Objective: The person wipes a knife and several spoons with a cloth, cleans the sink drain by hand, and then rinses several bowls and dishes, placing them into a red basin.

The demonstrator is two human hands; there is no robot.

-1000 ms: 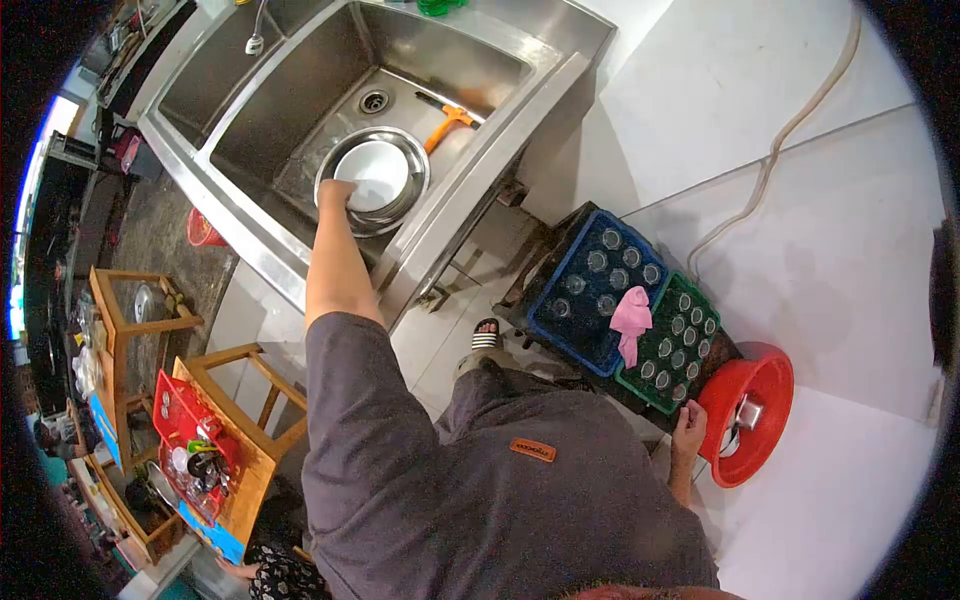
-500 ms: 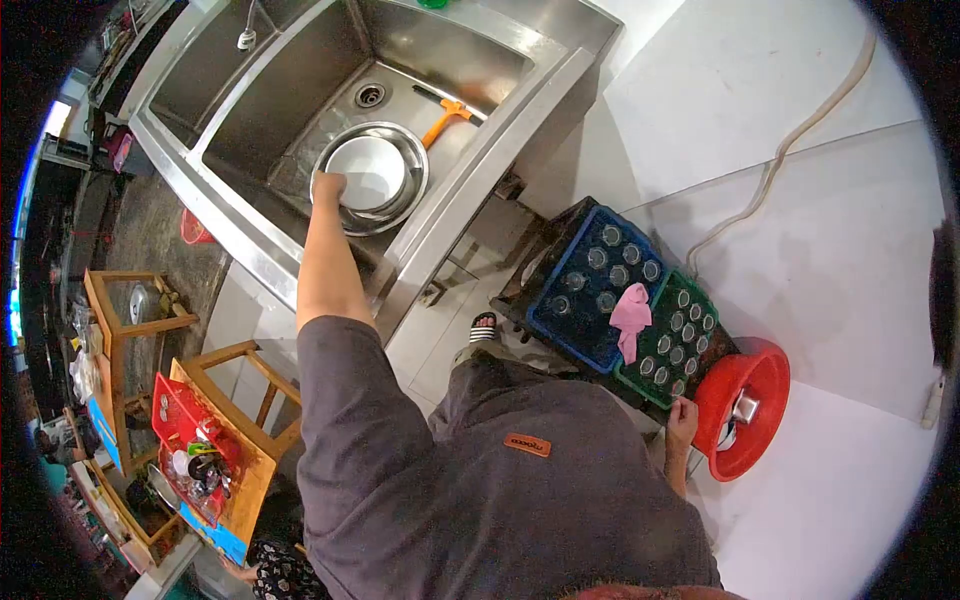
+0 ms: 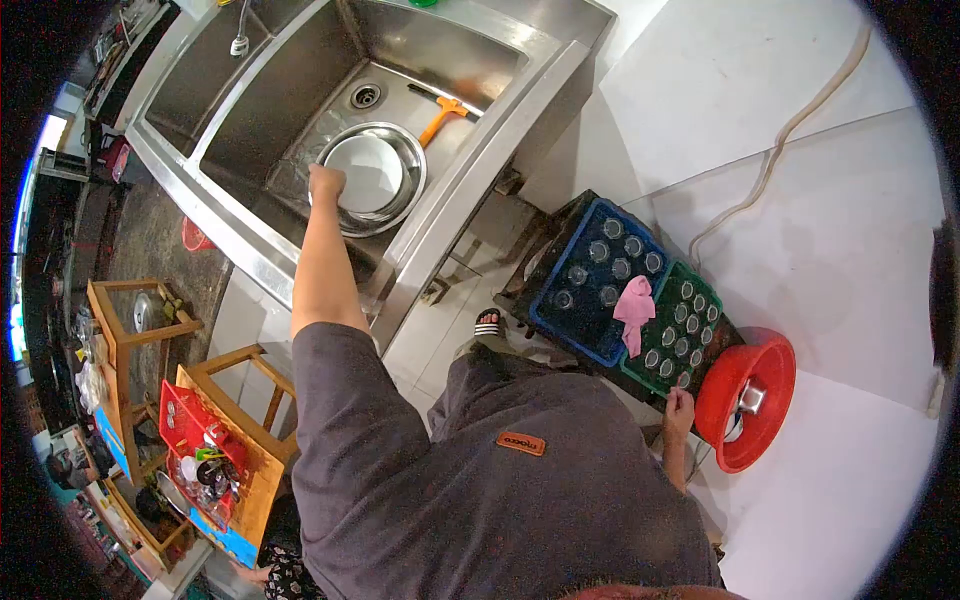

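Note:
My left hand (image 3: 326,184) is closed on the near-left rim of a white bowl (image 3: 365,172). The bowl rests inside a round metal basin (image 3: 410,203) on the floor of the steel sink (image 3: 300,130). An orange-handled squeegee (image 3: 440,120) lies beyond the basin, near the drain (image 3: 366,96). On the other side of my body, my right hand (image 3: 679,412) hangs low with its fingers pressed together. It is at the near corner of a green crate (image 3: 662,338) holding several upside-down glasses (image 3: 681,320). What the fingertips grip, if anything, is hidden.
A blue crate (image 3: 590,325) with several glasses and a pink cloth (image 3: 634,314) adjoins the green one. The red tub (image 3: 775,420) holds metalware. At left, an upturned wooden stool (image 3: 262,440) bears a red basket (image 3: 180,405) of utensils. Someone's hand (image 3: 250,573) shows below.
The white bowl has tilted slightly in my left hand, its face looking flatter now. My right hand stays by the green crate's corner. The whole view has shifted a little.

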